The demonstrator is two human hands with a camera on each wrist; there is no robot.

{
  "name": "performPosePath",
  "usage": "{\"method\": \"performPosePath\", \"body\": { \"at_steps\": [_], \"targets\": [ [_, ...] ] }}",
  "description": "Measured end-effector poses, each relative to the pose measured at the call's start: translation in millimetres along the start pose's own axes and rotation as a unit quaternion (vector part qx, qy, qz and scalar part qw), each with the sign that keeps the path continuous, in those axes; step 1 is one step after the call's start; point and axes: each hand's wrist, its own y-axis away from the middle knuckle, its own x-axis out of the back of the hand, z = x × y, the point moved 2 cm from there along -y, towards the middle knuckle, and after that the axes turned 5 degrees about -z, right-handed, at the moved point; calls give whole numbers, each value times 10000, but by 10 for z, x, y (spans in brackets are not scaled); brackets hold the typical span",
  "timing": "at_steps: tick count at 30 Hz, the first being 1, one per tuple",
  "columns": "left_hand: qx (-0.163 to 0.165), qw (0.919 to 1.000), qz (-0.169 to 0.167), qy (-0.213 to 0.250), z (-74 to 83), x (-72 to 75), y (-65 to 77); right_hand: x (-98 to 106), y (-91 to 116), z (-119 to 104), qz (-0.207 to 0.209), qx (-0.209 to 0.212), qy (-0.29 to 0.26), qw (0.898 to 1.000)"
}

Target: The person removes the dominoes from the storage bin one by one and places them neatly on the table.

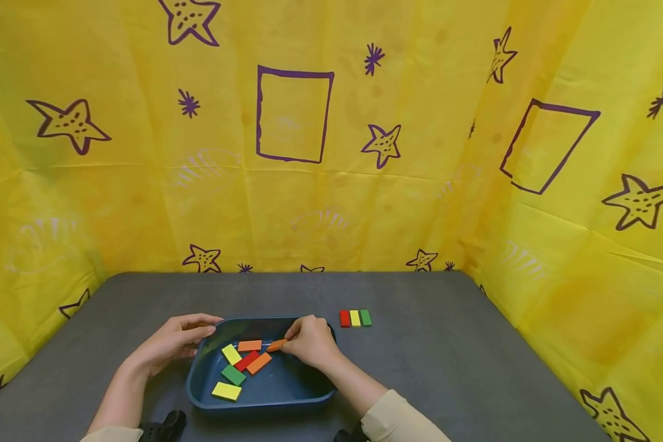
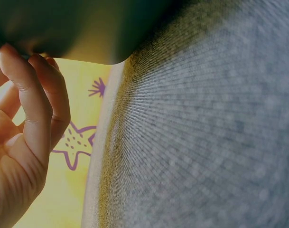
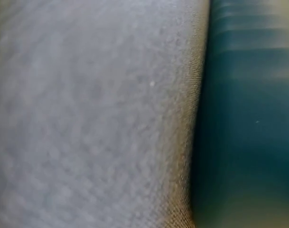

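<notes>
Orange blocks (image 1: 277, 345): three, one in right hand (image 1: 313, 341)

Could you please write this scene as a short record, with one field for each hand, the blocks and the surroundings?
Left hand: touches the left end of the blue tray
Right hand: pinches an orange block over the tray
Other blocks in the tray: two orange ones, two yellow ones, one red one, one green one
Outside the tray: a row of red, yellow and green blocks, to its right in the head view
Surroundings: gray table, yellow cloth with purple stars
</notes>
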Motion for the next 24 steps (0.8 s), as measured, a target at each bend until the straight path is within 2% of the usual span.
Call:
{"method": "performPosePath", "body": {
  "at_steps": [11,24],
  "targets": [
    [2,10000,38,-18,20,-6,8,59,-14,9,295,361,-893,9949],
    [-21,10000,-9,12,14,0,4,100,4,8,410,469,-1346,9889]
  ]
}}
